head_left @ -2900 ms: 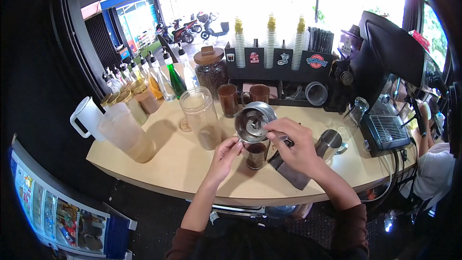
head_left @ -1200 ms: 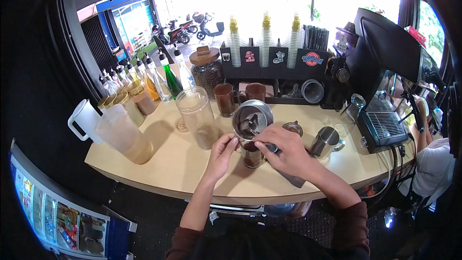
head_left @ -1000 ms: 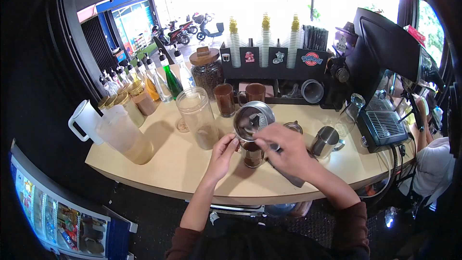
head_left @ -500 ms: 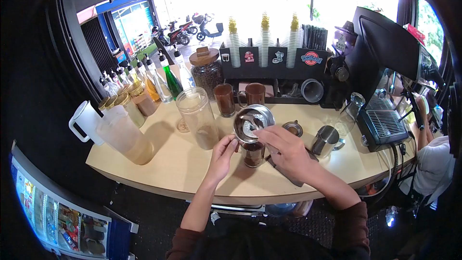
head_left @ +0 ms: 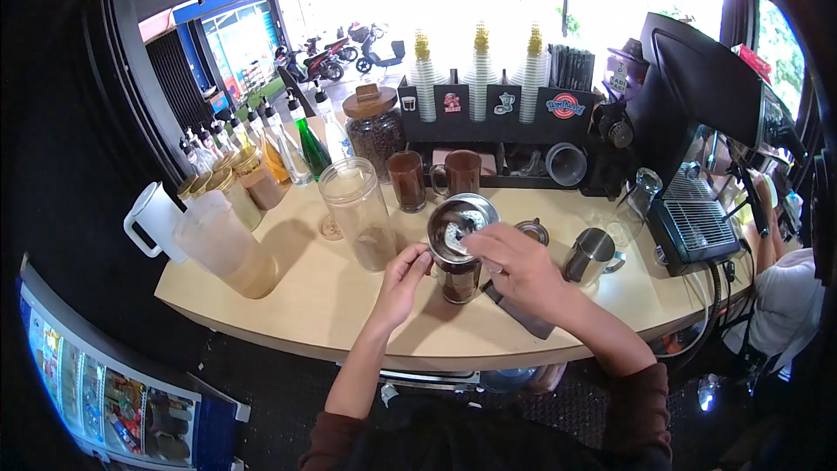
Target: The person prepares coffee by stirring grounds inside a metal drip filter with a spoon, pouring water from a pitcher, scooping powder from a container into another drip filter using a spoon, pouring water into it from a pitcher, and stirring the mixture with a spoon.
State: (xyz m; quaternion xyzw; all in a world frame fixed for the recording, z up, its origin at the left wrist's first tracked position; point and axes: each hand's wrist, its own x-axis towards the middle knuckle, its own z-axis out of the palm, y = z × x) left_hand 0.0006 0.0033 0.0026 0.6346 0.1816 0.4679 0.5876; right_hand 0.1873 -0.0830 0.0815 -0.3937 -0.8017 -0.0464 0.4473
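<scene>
Between both hands, a metal cup [head_left: 443, 242] tilts above a glass [head_left: 459, 284]; the left hand [head_left: 402, 283] pinches its rim, the right hand's [head_left: 520, 271] fingers bunch at its mouth. Beyond them stand two brown-filled mugs [head_left: 407, 181].

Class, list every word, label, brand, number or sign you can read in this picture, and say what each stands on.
"ADI": upper-line letters on the small sign under the dark hat; its other letters are unclear.
Black cup organizer: script on the round red-and-blue sticker and lettering under the pink sticker, too blurred to read.
White bottle: blue marking, unreadable.
Glass-front cabinet: contents' labels, too small.
</scene>
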